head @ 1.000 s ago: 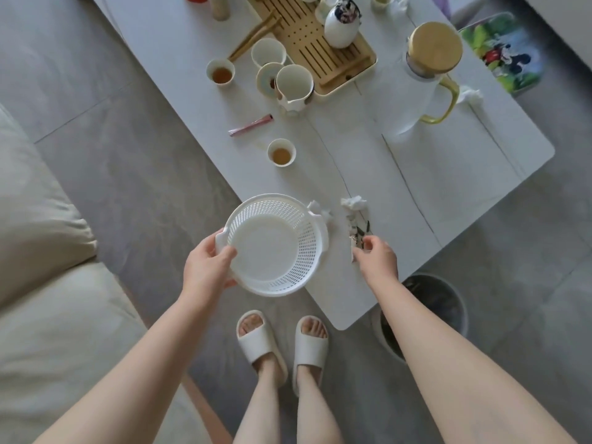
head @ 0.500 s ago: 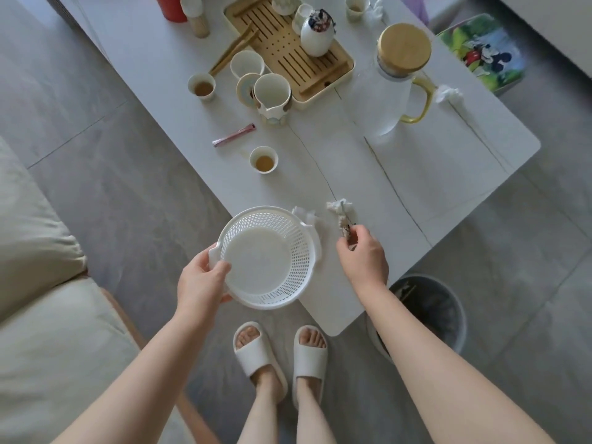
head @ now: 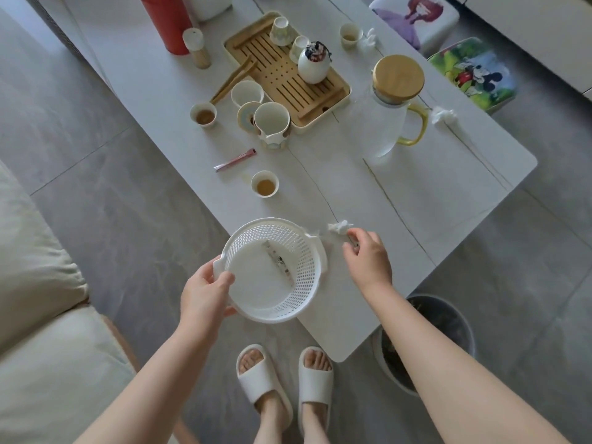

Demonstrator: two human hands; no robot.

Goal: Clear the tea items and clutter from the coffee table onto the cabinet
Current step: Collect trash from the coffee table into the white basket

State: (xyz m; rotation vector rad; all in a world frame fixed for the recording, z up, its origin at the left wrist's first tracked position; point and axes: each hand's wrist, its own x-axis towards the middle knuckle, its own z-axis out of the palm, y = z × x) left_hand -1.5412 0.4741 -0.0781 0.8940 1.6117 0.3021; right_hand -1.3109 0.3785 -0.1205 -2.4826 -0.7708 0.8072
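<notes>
Two hands are working: our left hand (head: 205, 291) is gripping the basket (head: 275, 270) rim at the surface (head: 416, 203) edge, our right hand (head: 368, 256) is pinching beside the crumpled tissue (head: 339, 226). One-handed tilting could be spilling the wrapper (head: 280, 262) floorward.

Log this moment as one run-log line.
left hand: grips white basket rim | basket: one wrapper inside | right hand: fingers curled beside crumpled tissue on coffee table | tea items: not yet cleared
</notes>
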